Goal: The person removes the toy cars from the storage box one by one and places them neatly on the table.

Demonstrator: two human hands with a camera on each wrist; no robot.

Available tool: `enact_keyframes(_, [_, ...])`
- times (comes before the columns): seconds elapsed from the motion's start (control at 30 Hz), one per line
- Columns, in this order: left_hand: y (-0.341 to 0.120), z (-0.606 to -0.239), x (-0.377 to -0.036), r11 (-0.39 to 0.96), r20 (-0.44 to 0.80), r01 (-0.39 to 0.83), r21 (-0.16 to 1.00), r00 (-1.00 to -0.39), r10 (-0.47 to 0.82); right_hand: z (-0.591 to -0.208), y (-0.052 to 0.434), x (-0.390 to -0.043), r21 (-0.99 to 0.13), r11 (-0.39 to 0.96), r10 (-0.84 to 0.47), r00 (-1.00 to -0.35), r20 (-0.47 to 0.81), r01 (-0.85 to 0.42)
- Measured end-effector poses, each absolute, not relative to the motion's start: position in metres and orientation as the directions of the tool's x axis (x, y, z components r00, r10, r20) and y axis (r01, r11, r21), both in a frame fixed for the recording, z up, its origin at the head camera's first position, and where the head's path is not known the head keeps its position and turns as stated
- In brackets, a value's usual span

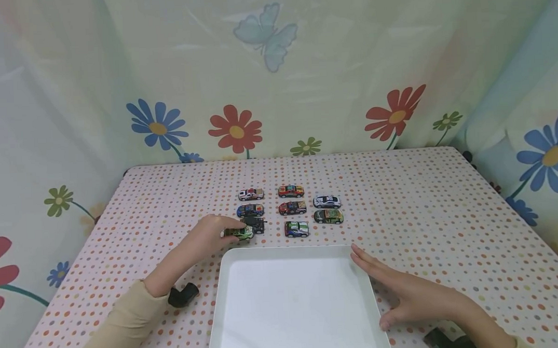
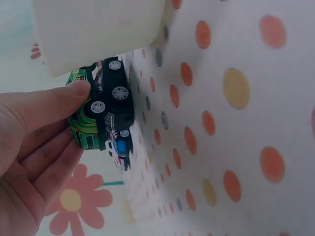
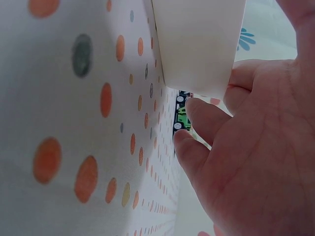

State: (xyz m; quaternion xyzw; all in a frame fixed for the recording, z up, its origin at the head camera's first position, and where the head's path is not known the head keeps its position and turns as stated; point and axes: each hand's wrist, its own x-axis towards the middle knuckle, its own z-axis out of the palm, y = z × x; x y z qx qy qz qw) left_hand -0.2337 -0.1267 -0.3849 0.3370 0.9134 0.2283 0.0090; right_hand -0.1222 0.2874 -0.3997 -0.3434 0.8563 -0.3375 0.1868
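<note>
The left hand (image 1: 212, 235) pinches a green car (image 1: 240, 233) between thumb and fingers, just off the far left corner of the white tray (image 1: 227, 280); the left wrist view shows the fingers (image 2: 54, 105) curled on its roof, and the car seems to sit on the table (image 1: 425, 214), though that is hard to tell. A black car (image 1: 256, 224) touches it on the far side. The right hand (image 1: 408, 293) lies flat, fingers straight, against the tray's right edge, holding nothing. Seven more cars stand in three rows beyond the tray, toward the table's far edge: a white-red car (image 1: 251, 194), a blue car (image 1: 250, 210), an orange car (image 1: 291, 191), a red car (image 1: 292, 208), a green-white car (image 1: 296, 229), a white car (image 1: 327, 201) and an olive car (image 1: 328, 216).
</note>
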Motion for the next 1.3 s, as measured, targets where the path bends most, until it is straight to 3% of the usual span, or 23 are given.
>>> enact_keyframes(0.53, [-0.126,-0.399,-0.238,0.576,0.118,0.633,0.517,-0.719,0.684,-0.401,0.287,-0.122,-0.707,0.533,-0.716,-0.693,-0.085,-0.464])
enact_keyframes(1.1, [-0.131,-0.401,-0.239,0.589,0.078,0.630,0.506,-0.713,0.696,-0.398,0.283,-0.124,-0.724,0.531,-0.713,-0.693,-0.101,-0.441])
enact_keyframes(1.3, [-0.139,-0.394,-0.228,0.608,0.141,0.643,0.466,-0.732,0.666,-0.397,0.284,-0.123,-0.717,0.570,-0.692,-0.705,-0.155,-0.402])
